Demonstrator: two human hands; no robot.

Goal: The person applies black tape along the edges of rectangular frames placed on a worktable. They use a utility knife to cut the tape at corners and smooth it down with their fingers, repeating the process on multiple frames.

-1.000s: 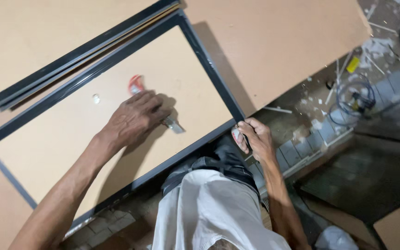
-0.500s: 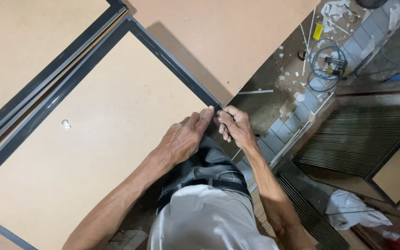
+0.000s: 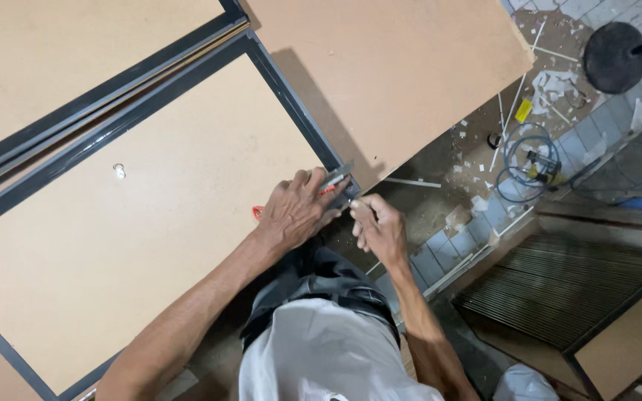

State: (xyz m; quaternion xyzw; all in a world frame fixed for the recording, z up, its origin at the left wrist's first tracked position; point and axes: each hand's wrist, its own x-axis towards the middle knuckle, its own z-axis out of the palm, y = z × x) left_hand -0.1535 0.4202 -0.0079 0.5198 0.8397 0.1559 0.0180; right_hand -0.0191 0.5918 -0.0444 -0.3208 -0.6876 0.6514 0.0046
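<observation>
Knife: grey blade, red handle (image 3: 334, 183), at the dark frame's corner (image 3: 336, 165)
Left hand (image 3: 296, 210): gripping the knife
Right hand (image 3: 377, 229): curled, contents unclear

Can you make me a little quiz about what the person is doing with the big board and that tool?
1. True or false: the left hand presses a small metal tool against the corner of the dark frame.
2. Where is the right hand?
A. flat in the middle of the board
B. just off the frame's corner, close to the left hand
C. on the coiled cable
3. Fill in: the small metal ring lies on the tan ____ inside the frame.

Key:
1. True
2. B
3. board
</observation>
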